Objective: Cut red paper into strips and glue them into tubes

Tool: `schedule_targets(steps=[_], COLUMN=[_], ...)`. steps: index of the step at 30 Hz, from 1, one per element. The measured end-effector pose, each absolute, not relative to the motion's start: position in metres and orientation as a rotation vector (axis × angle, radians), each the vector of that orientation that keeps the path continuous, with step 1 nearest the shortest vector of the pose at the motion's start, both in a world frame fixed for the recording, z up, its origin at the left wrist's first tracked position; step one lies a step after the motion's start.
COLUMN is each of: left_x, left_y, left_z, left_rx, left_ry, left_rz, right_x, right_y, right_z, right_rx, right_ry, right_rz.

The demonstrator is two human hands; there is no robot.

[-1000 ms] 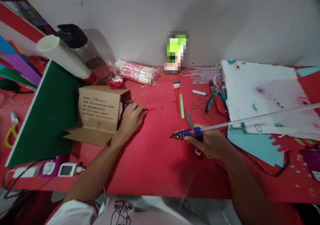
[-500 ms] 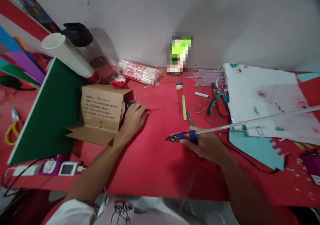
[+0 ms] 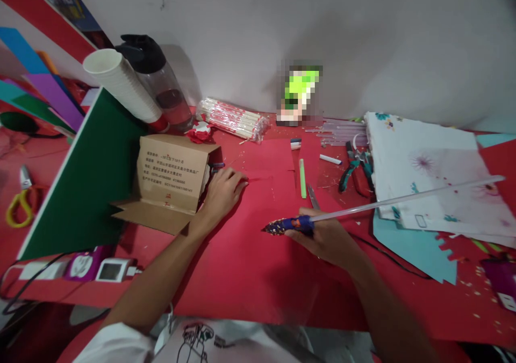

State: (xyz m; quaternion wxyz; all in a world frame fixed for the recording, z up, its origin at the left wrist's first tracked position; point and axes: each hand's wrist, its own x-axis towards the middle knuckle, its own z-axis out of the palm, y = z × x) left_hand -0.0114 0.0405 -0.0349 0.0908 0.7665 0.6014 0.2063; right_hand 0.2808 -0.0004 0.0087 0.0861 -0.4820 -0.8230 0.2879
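Note:
My right hand point(image 3: 328, 239) is wrapped round a blue glue gun point(image 3: 288, 224) with a dark, crusted nozzle that points left. A long clear glue stick point(image 3: 403, 195) runs out of its back toward the right. The gun is over a sheet of red paper point(image 3: 242, 261). My left hand point(image 3: 223, 191) rests on the red paper with its fingers stretched to the right and slightly bent, holding nothing that I can see. Close beside it stands an open cardboard box point(image 3: 171, 175). A utility knife point(image 3: 312, 196) and a light green stick point(image 3: 302, 178) lie just beyond the glue gun.
At the back are a bundle of wrapped sticks point(image 3: 231, 117), a blurred phone point(image 3: 298, 94), clear glue sticks point(image 3: 342, 131) and pliers point(image 3: 357, 172). Stacked paper cups point(image 3: 121, 84) and a bottle point(image 3: 171, 94) stand left, beyond a green board point(image 3: 88, 180). Scissors point(image 3: 23, 202) lie far left.
The view has shifted a little, so the table's things appear farther right. Against them, my right hand with the glue gun has moved slightly left. My left hand stays beside the box.

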Motion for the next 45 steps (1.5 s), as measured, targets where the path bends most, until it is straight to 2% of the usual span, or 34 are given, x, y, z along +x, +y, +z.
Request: schedule_targets(steps=[6,13,24,34,45], left_x=[-0.012,-0.013,-0.011,-0.012,-0.014], left_y=[0.041,0.039,0.039,0.039,0.04], left_z=[-0.039,-0.038,-0.036,-0.037,-0.041], left_rx=[2.285,2.28,2.243,2.269,2.285], left_ry=[1.776,1.763,1.766,1.767,1.76], left_rz=[0.637,0.658,0.654,0.648,0.651], right_x=[0.269,0.242,0.234,0.235,0.239], right_y=[0.021,0.058,0.062,0.056,0.048], right_z=[0.023,0.018,0.007,0.015,0.015], right_rx=[-1.635,-1.652,-1.683,-1.733,-1.789], right_ry=[-2.061,-2.149,-2.158,-2.153,-2.163], right_rz=[0.933,0.725,0.68,0.792,0.732])
